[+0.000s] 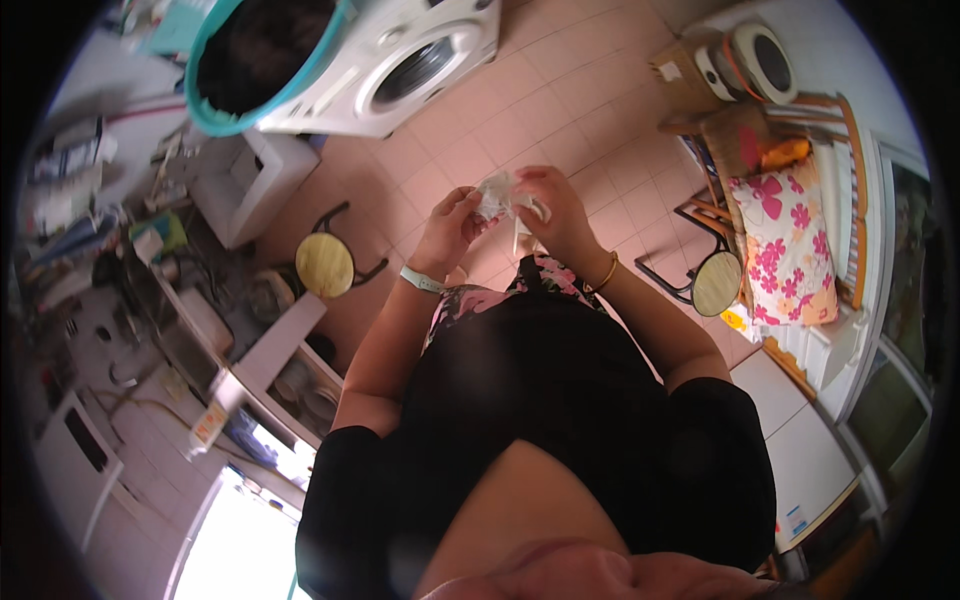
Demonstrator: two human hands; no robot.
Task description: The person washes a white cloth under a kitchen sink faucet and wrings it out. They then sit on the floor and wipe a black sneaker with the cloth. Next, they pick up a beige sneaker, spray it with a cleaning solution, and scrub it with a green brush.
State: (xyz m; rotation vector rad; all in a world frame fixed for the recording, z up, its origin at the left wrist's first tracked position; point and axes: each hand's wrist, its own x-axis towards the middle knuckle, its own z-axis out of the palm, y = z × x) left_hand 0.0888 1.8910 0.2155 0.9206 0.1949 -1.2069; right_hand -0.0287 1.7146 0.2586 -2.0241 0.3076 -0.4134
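Note:
In front of my lap, my left hand (457, 223) pinches a crumpled piece of translucent plastic film (493, 196) between thumb and fingers. My right hand (553, 214), slightly blurred, curls its fingers around the other side of the film. A thin white strip (517, 236) hangs below the film, close to the right thumb; what it belongs to is unclear. A pale watch band (421, 279) circles my left wrist, and a gold-coloured bracelet (604, 271) my right one.
A white front-loading washing machine (405, 71) stands ahead, with a turquoise tub (196, 90) of dark contents beside it. Round-seated stools stand at left (325, 265) and right (716, 283). A floral cushion (784, 247) lies on a wooden chair (851, 195). Pink tiles (480, 135) cover the floor.

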